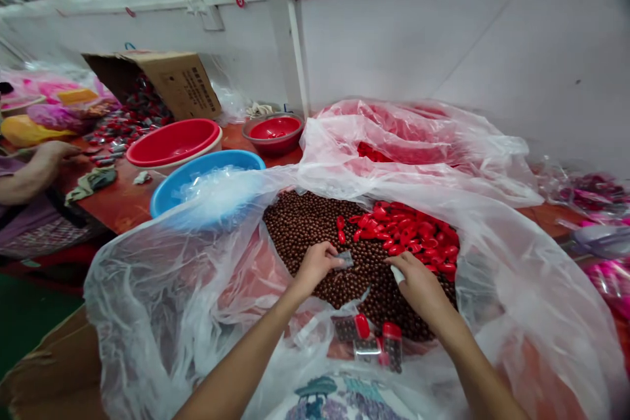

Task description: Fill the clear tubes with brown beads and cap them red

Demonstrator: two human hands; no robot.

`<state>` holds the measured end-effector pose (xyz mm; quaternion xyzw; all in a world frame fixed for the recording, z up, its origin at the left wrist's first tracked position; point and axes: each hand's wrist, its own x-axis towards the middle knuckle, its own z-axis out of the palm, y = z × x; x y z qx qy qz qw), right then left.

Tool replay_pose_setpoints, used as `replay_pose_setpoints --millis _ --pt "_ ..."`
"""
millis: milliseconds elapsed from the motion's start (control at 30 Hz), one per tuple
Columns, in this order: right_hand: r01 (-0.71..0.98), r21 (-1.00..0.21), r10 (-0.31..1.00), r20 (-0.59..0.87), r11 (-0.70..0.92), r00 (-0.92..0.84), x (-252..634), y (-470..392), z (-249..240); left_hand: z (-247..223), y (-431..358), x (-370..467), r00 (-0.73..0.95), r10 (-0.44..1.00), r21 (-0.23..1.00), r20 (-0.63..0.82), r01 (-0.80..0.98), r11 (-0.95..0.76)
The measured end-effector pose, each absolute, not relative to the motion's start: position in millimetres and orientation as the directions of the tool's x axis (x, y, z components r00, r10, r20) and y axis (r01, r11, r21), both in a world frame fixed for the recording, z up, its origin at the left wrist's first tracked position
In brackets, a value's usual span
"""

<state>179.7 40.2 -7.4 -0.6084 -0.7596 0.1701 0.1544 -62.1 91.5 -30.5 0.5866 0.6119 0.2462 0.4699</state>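
Note:
My left hand (315, 269) pinches a small clear plastic container (344, 260) above a heap of brown balls (306, 222). My right hand (418, 282) is over the same heap, its fingers curled and closed at the near edge of a pile of red plastic caps (406, 230). Something white (398, 273) shows at its thumb; what its fingers hold, if anything, is hidden. Close to my body lie several small clear jars with red lids (392, 344), filled with brown balls. A large clear plastic sheet (512, 269) surrounds the heap.
A blue basin (165, 193) with clear plastic pieces stands left, beside a red basin (172, 141) and a smaller bowl (274, 131). Behind is a bag of red pieces (394, 128). A tipped carton (189, 88) spills jars. At far left, a co-worker's arm (29, 174) reaches in.

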Motion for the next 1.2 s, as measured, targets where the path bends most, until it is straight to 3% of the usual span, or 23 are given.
replay_pose_setpoints --millis 200,600,1200 --pt "0.878 -0.470 0.991 -0.052 0.085 -0.124 197 21 -8 -39 94 -28 0.174 0.953 0.883 -0.249 0.445 0.149" --pt "0.838 -0.544 0.995 -0.050 0.046 -0.087 200 15 -21 -58 89 -6 0.290 0.895 0.940 -0.340 0.136 0.313" --pt "0.824 -0.558 0.990 -0.021 0.102 -0.136 191 28 -14 -25 72 -27 0.399 0.755 0.773 -0.520 -0.158 0.615"
